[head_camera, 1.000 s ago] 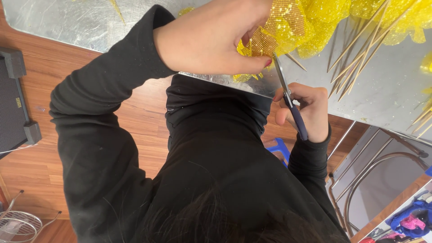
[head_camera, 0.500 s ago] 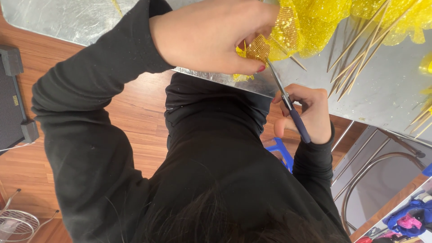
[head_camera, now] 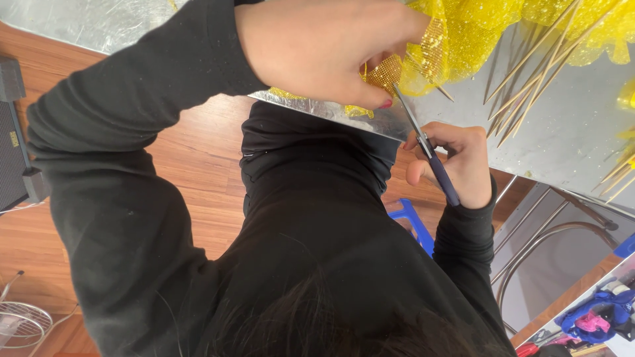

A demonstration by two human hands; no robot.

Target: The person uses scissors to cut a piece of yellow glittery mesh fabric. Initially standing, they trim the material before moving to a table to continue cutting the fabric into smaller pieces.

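My left hand (head_camera: 324,49) pinches a fold of yellow mesh fabric (head_camera: 456,39) at the near edge of a shiny metal table (head_camera: 569,139). My right hand (head_camera: 463,165) grips blue-handled scissors (head_camera: 423,142) just below that edge. The blades point up and left, and their tips touch the mesh beside my left fingertips. Both arms are in black sleeves. A bundle of thin wooden sticks (head_camera: 529,79) lies fanned on the table, partly under the mesh.
A blue plastic seat (head_camera: 413,225) shows beneath my right arm above the wooden floor (head_camera: 192,165). A black device (head_camera: 13,152) stands at the left edge and a wire rack (head_camera: 23,324) at the bottom left. Curved metal tube legs (head_camera: 549,244) stand at the right.
My left hand has drawn the mesh slightly down and right towards the scissors. The scissor tips have slid a little further into the fabric.
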